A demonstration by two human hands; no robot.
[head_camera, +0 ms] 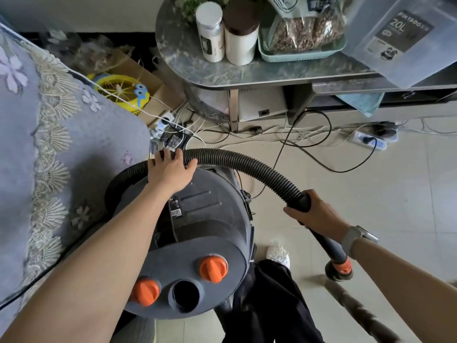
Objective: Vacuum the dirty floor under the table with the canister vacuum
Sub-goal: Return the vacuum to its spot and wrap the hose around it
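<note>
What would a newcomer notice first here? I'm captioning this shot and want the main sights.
The grey vacuum with two orange knobs fills the lower centre, between the person's arms. Its black hose arches across the middle, the left hand resting on it and the right hand gripping its far end. Behind, tangled cables sprawl on the floor under the table.

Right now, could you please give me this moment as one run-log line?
left hand: on hose | right hand: grips wand | vacuum: beside table | floor: cables
</note>
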